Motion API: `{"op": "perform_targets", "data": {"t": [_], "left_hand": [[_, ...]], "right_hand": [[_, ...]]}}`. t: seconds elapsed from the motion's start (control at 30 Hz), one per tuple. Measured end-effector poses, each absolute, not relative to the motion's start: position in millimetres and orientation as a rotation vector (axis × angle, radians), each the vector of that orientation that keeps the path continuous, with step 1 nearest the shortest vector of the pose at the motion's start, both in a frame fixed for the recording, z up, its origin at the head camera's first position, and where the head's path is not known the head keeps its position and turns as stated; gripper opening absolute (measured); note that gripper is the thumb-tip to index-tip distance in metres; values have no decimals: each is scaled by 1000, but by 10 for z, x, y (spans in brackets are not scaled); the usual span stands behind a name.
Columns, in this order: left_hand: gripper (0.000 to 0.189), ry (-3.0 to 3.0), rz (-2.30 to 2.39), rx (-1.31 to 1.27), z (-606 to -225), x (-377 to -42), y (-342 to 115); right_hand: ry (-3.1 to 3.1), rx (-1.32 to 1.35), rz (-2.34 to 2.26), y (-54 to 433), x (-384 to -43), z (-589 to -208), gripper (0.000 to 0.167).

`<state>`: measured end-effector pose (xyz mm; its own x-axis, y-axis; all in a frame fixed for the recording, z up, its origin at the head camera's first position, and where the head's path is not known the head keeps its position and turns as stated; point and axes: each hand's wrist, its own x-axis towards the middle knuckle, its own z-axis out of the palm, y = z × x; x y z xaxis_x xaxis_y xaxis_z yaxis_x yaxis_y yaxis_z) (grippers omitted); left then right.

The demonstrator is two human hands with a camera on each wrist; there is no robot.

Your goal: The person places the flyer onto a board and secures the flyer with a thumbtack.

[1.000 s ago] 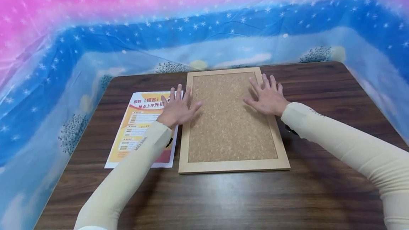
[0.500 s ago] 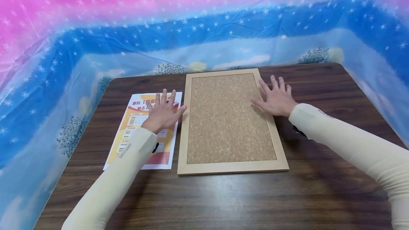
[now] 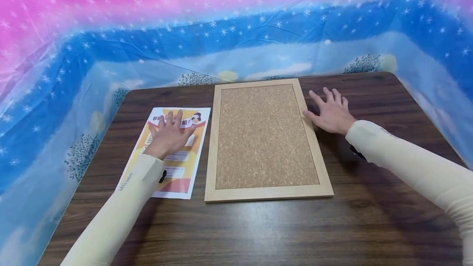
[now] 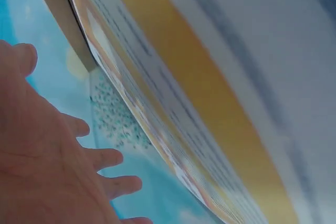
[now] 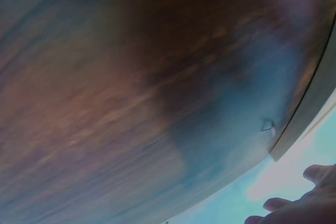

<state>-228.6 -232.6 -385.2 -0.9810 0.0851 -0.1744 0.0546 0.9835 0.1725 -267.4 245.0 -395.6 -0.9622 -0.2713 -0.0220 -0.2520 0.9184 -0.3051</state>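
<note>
A cork board in a pale wooden frame lies flat on the dark wood-grain table. To its left lies a printed poster in yellow, red and white. Over the poster's upper half is my left hand, fingers spread and nothing held; in the left wrist view a gap shows between the palm and the sheet. My right hand hovers by the upper right edge of the board, its fingers spread, holding nothing. In the right wrist view only a few fingers show at the lower corner.
A pink and blue cloth with white star shapes hangs behind and around the table. The far table edge runs just past the board's top. A thin gap of table separates poster and board.
Both hands have moved apart. The left hand slid from the board's left edge leftward over the poster; the right went from above the cork to beyond the board's right edge. Poster and board stay put.
</note>
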Motion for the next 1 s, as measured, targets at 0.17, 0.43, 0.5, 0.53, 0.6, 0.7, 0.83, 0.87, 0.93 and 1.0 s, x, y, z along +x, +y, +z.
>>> {"op": "perform_targets", "data": {"t": [0.17,0.43,0.5,0.53,0.6,0.7,0.83,0.87,0.93,1.0], "left_hand": [[84,2948,241,-6,-3776,-2249,-2508],[82,2883,197,-125,-3613,-2148,-2842],[82,2855,185,-153,-3590,-2117,-2939],[82,2844,193,-169,-3583,-2100,-2987],[81,2827,199,-195,-3582,-2075,-3083],[81,2800,207,-239,-3592,-2044,-3203],[82,2765,184,-278,-3620,-2015,-3309],[82,2759,178,-284,-3627,-2010,-3323],[81,2745,175,-283,-3638,-2006,-3342],[78,2736,181,-283,-3648,-2008,-3348]], "right_hand": [[2997,-454,-561,2559,-2693,-3953,70],[2978,-478,-625,2670,-2737,-3964,49],[2987,-488,-614,2693,-2749,-3978,43],[2990,-491,-615,2701,-2754,-3984,40],[2998,-487,-621,2718,-2760,-4004,35],[2993,-484,-650,2728,-2766,-4032,29],[2987,-522,-663,2719,-2770,-4062,21],[2988,-533,-659,2717,-2769,-4067,19],[2992,-554,-653,2710,-2762,-4071,17],[2994,-569,-648,2703,-2759,-4076,15]]}}
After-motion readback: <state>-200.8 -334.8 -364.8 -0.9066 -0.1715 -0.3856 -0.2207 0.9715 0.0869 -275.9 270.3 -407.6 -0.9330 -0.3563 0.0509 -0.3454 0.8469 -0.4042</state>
